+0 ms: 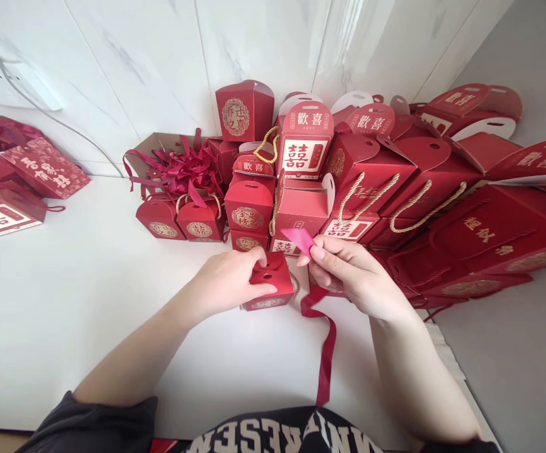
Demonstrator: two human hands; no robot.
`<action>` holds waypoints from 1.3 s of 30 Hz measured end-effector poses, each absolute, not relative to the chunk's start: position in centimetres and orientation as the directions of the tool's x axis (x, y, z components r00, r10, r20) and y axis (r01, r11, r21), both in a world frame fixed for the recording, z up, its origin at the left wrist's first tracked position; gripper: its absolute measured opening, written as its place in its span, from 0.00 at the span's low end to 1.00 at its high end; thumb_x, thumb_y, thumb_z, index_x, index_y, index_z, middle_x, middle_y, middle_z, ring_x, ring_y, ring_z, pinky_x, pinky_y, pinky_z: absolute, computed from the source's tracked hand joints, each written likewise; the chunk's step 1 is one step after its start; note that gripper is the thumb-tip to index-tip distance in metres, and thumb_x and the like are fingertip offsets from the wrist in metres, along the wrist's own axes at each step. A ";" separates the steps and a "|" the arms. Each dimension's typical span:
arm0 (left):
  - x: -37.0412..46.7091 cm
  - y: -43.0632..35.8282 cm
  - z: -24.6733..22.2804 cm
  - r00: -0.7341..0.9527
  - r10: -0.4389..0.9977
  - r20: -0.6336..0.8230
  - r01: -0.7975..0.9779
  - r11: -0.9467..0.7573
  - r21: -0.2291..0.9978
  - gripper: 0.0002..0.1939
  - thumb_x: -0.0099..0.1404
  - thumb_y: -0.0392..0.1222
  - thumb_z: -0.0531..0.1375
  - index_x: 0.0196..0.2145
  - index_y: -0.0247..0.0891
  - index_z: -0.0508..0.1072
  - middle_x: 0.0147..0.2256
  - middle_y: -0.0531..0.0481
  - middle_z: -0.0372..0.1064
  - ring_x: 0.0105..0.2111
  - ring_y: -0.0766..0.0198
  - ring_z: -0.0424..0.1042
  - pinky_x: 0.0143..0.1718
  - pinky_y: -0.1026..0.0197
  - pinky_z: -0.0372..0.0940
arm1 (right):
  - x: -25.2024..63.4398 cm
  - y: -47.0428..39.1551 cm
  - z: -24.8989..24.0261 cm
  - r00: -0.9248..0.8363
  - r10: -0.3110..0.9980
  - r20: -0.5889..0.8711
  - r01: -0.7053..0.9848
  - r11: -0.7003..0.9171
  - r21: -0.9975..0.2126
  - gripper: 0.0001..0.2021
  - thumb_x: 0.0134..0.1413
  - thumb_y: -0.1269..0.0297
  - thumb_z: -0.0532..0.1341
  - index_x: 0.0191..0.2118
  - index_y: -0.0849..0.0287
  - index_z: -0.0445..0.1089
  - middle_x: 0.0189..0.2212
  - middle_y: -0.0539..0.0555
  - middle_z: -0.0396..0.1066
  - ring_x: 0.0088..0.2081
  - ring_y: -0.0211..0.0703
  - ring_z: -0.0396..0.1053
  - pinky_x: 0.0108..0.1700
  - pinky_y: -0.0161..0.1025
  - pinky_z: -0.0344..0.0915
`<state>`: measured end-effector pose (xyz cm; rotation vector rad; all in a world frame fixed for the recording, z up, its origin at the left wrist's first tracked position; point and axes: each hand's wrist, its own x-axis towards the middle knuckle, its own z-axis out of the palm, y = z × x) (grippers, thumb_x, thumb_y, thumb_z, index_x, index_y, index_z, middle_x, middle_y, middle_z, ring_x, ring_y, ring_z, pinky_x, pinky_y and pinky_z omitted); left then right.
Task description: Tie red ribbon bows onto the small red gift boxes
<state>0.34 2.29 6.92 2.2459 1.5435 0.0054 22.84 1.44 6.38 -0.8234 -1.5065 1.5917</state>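
Observation:
A small red gift box (269, 302) stands on the white table in front of me, its top flaps folded over and a hole showing in the lid. My left hand (238, 280) grips this box from the left, fingers on the far side of the top and thumb along the near edge. Just right of the box, my right hand (343, 267) pinches one end of a red ribbon (328, 352) between thumb and fingers. The ribbon's other end trails down over the table toward my shirt. A twisted cord handle (294, 286) shows at the box's right side.
Stacked red gift boxes (304, 151), several with gold rope handles, line the tiled wall. A cardboard box of loose ribbons (183, 167) stands behind at left. More ribboned boxes (41, 167) sit far left, below a wall socket (13, 82) with a cable. A grey wall bounds the right.

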 end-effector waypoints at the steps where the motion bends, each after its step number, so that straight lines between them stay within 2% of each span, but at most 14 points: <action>1: 0.1 2.3 7.1 0.389 0.896 -0.216 0.894 -0.310 0.324 0.16 0.60 0.57 0.59 0.36 0.42 0.69 0.30 0.52 0.72 0.29 0.58 0.70 0.28 0.61 0.54 | 22.8 1.4 6.4 -0.487 0.872 0.055 -0.103 0.005 -0.995 0.15 0.67 0.55 0.56 0.33 0.58 0.72 0.18 0.44 0.56 0.20 0.30 0.53 0.23 0.30 0.52; 3: -0.4 2.4 7.2 0.391 0.899 -0.199 0.898 -0.325 0.298 0.16 0.60 0.58 0.59 0.33 0.42 0.70 0.30 0.52 0.72 0.29 0.58 0.69 0.27 0.61 0.53 | 22.8 1.4 6.4 -0.490 0.870 0.050 -0.091 0.006 -0.996 0.18 0.66 0.53 0.57 0.29 0.60 0.70 0.16 0.43 0.53 0.19 0.29 0.51 0.22 0.30 0.49; 6: -0.7 2.8 7.1 0.404 0.881 -0.246 0.892 -0.319 0.320 0.17 0.57 0.58 0.62 0.28 0.41 0.71 0.25 0.53 0.71 0.26 0.60 0.68 0.25 0.61 0.52 | 22.7 1.3 6.6 -0.504 0.864 -0.007 -0.042 -0.033 -0.999 0.18 0.65 0.54 0.59 0.27 0.60 0.68 0.18 0.45 0.62 0.18 0.29 0.56 0.21 0.30 0.53; 9: -0.5 3.5 6.8 0.516 0.767 -0.381 0.799 -0.272 0.536 0.16 0.55 0.54 0.64 0.23 0.38 0.70 0.22 0.54 0.70 0.23 0.64 0.68 0.23 0.63 0.55 | 22.6 1.2 6.9 -0.538 0.843 -0.024 -0.040 -0.054 -0.998 0.16 0.65 0.56 0.59 0.28 0.61 0.68 0.24 0.49 0.69 0.22 0.32 0.66 0.26 0.31 0.63; 11: -0.2 3.8 6.7 0.566 0.719 -0.404 0.711 -0.179 0.680 0.15 0.57 0.52 0.63 0.26 0.38 0.71 0.24 0.54 0.72 0.24 0.64 0.71 0.24 0.64 0.59 | 22.6 1.2 6.9 -0.561 0.828 -0.007 -0.059 -0.049 -0.997 0.13 0.64 0.58 0.60 0.31 0.60 0.69 0.26 0.49 0.70 0.27 0.34 0.70 0.33 0.32 0.67; 13: -0.1 4.0 6.6 0.547 0.733 -0.403 0.646 -0.063 0.761 0.14 0.59 0.52 0.61 0.30 0.37 0.71 0.26 0.52 0.73 0.25 0.62 0.74 0.25 0.64 0.64 | 22.5 1.3 6.7 -0.558 0.830 -0.017 -0.049 -0.053 -0.997 0.11 0.63 0.59 0.62 0.32 0.60 0.69 0.27 0.49 0.71 0.30 0.34 0.70 0.37 0.32 0.68; 15: -0.1 4.0 6.5 0.495 0.759 -0.422 0.602 0.050 0.797 0.13 0.61 0.51 0.61 0.31 0.38 0.68 0.27 0.51 0.74 0.26 0.61 0.77 0.27 0.62 0.69 | 22.4 1.6 6.3 -0.527 0.847 -0.064 0.012 -0.068 -0.998 0.12 0.63 0.57 0.61 0.32 0.60 0.68 0.27 0.49 0.71 0.30 0.34 0.71 0.36 0.32 0.69; 19: -0.1 4.0 6.4 0.433 0.774 -0.461 0.562 0.167 0.810 0.12 0.62 0.47 0.60 0.29 0.39 0.61 0.26 0.53 0.73 0.28 0.59 0.79 0.33 0.59 0.74 | 22.3 2.3 4.9 -0.472 0.866 -0.168 0.264 -0.043 -0.964 0.15 0.64 0.55 0.58 0.30 0.59 0.66 0.29 0.52 0.75 0.30 0.38 0.73 0.35 0.36 0.71; 22: 0.0 4.1 6.2 0.435 0.761 -0.482 0.554 0.196 0.809 0.12 0.63 0.45 0.60 0.30 0.39 0.60 0.26 0.53 0.73 0.30 0.58 0.80 0.35 0.56 0.75 | 22.0 2.7 4.1 -0.454 0.875 -0.167 0.383 0.023 -0.923 0.14 0.64 0.55 0.57 0.30 0.59 0.67 0.29 0.53 0.76 0.32 0.41 0.75 0.37 0.38 0.72; 29: 0.0 4.0 6.2 0.446 0.757 -0.478 0.567 0.174 0.805 0.12 0.63 0.46 0.60 0.30 0.39 0.60 0.27 0.53 0.73 0.30 0.58 0.80 0.36 0.56 0.75 | 21.8 2.8 3.9 -0.395 0.909 -0.136 0.402 0.038 -0.915 0.13 0.64 0.55 0.56 0.31 0.58 0.66 0.29 0.53 0.76 0.31 0.42 0.75 0.35 0.38 0.71; 34: -0.1 4.0 6.4 0.468 0.746 -0.473 0.589 0.135 0.797 0.11 0.63 0.47 0.59 0.31 0.39 0.61 0.29 0.52 0.73 0.32 0.57 0.81 0.36 0.57 0.75 | 21.6 2.7 3.9 -0.418 0.902 -0.107 0.532 0.148 -0.834 0.15 0.63 0.56 0.56 0.26 0.57 0.64 0.25 0.50 0.74 0.28 0.40 0.71 0.31 0.36 0.65; 39: -0.1 4.1 6.6 0.451 0.728 -0.516 0.555 0.224 0.801 0.05 0.65 0.42 0.54 0.36 0.39 0.62 0.27 0.51 0.75 0.32 0.58 0.81 0.37 0.58 0.74 | 20.8 2.5 4.0 -0.394 0.911 -0.121 0.569 0.139 -0.811 0.16 0.63 0.55 0.55 0.26 0.57 0.65 0.25 0.49 0.75 0.28 0.40 0.70 0.31 0.35 0.62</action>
